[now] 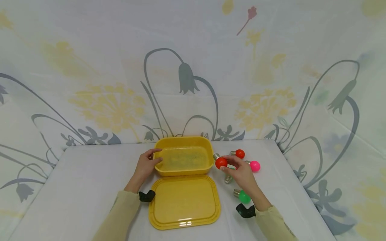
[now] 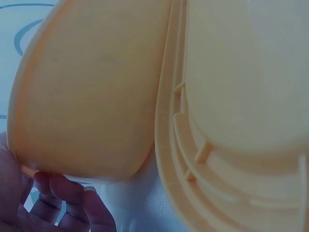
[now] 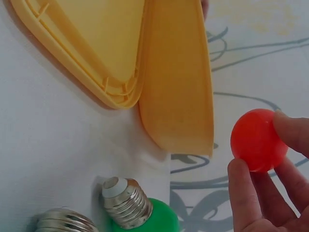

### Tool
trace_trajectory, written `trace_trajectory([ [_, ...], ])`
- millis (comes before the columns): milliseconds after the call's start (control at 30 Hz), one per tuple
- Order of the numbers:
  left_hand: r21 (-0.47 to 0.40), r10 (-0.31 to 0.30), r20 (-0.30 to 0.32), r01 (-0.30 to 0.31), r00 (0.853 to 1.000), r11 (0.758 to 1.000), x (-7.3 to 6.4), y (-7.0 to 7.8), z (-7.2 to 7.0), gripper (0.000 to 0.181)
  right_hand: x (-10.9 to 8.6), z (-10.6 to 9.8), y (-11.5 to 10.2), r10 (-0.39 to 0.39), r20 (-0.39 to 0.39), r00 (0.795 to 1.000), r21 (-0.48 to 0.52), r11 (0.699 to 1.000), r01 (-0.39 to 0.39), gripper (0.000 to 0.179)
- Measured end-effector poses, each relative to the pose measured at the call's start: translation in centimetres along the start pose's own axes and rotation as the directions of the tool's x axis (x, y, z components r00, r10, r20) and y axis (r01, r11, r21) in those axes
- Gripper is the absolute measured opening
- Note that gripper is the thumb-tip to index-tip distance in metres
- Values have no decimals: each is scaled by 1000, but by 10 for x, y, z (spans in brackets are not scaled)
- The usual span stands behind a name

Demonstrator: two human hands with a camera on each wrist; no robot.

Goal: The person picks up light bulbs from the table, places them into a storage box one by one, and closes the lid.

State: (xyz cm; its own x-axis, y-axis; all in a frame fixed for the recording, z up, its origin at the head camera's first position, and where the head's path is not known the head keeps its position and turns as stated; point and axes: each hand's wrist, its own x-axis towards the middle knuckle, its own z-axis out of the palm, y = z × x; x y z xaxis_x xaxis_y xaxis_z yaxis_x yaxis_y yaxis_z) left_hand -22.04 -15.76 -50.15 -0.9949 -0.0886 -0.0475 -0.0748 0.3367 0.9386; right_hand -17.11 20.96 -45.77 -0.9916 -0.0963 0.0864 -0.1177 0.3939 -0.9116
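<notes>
My left hand holds the left end of a yellow plastic box, with thumb and a finger at the rim. Some of its fingers lie curled against the outside of the end wall in the left wrist view. To the right of the box, my right hand pinches a red light bulb by its round globe, the metal screw base pointing up and left. In the right wrist view, the red globe sits between thumb and fingertips. The box stands uncovered, and no bulb shows inside it.
A yellow lid lies in front of the box. On the white cloth at right are another red bulb, a pink bulb and a green bulb. One more bulb is partly hidden by the right hand. A patterned cloth backdrop rises behind.
</notes>
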Motion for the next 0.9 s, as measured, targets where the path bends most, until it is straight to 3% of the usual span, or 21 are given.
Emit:
trace_trajectory([
  [200,0,-5,-7,5,1000,1000,-1,0,-1,36,8,4,-6,39,35,999,-8,999,-38,46],
  [433,-4,-7,1,7,1000,1000,0,-1,0,37,18,8,-12,0,70,998,-12,1000,1,44],
  [900,-11,-11,-2,11,1000,1000,-1,1,0,36,29,13,-23,20,88,996,-34,999,-18,44],
])
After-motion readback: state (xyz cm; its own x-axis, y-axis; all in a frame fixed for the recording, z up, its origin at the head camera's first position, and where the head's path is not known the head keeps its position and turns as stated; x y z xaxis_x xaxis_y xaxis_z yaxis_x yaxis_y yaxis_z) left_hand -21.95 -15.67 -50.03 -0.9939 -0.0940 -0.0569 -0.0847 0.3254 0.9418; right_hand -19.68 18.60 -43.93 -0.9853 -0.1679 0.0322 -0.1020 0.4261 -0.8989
